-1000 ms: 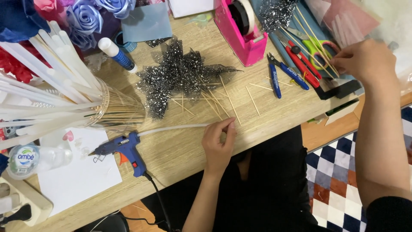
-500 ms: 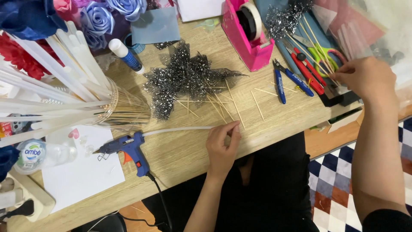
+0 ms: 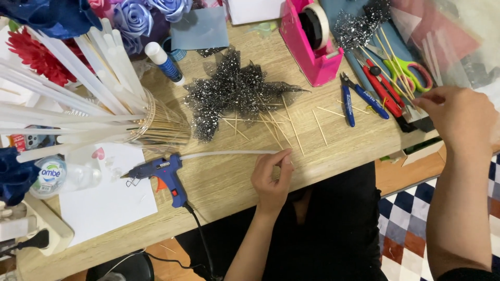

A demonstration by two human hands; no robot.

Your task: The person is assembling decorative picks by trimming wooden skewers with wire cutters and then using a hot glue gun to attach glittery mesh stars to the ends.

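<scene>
While our left hand (image 3: 272, 179) pinches the near end of the glue stick (image 3: 229, 153) with closed fingers, the work looks only begun: the stick sits in the back of the blue glue gun (image 3: 161, 174), and nothing yet looks glued. The stick lies flat on the counter (image 3: 229, 187), its long axis running left to right, feeding leftward into the gun. Our right hand (image 3: 458, 117) reaches among skewers (image 3: 396, 57) near the scissors (image 3: 411, 70); we cannot tell whether it holds anything. The black glitter leaves (image 3: 234, 93) lie untouched beyond.
</scene>
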